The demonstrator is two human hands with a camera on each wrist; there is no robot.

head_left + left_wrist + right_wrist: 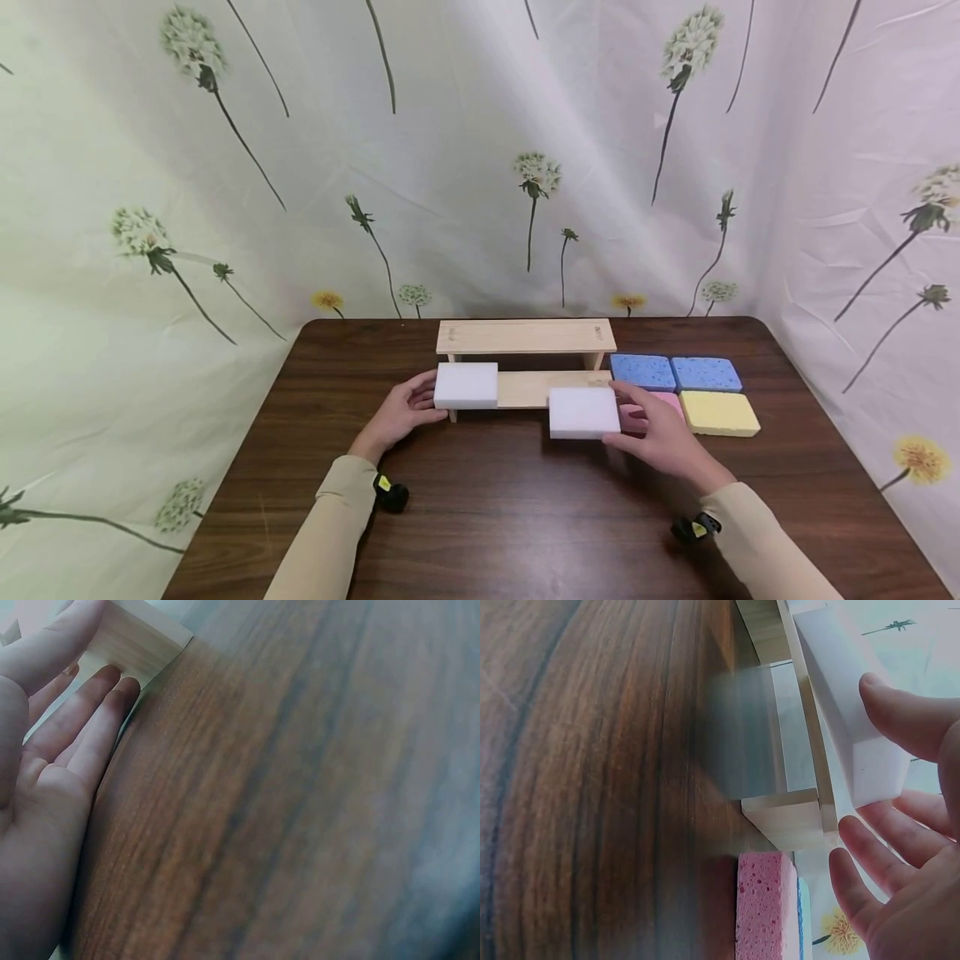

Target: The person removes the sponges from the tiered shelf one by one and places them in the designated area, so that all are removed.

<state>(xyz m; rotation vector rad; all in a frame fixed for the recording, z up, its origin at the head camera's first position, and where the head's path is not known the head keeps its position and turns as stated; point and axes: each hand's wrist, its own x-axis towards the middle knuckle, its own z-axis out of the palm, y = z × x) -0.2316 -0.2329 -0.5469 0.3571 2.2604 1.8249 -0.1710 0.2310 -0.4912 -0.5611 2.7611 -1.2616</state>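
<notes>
A white sponge block (466, 385) sits over the left end of a wooden rack's lower shelf (522, 389). My left hand (403, 410) holds it at its left end, thumb in front and fingers behind. In the left wrist view my left hand (56, 761) has its lower fingers beside the rack's wooden end (139, 637). Toward the right end of that shelf, my right hand (660, 433) grips a second white sponge block (583, 412) by its right end. The right wrist view shows the thumb on one face of this white block (847, 690) and fingers at its other side.
Behind the lower shelf rises the rack's upper shelf (525, 337). Right of the rack lie two blue sponges (642, 372), a yellow sponge (720, 414) and a pink sponge (761, 907), partly hidden by my right hand in the head view. A flowered curtain hangs behind the brown table (495, 533).
</notes>
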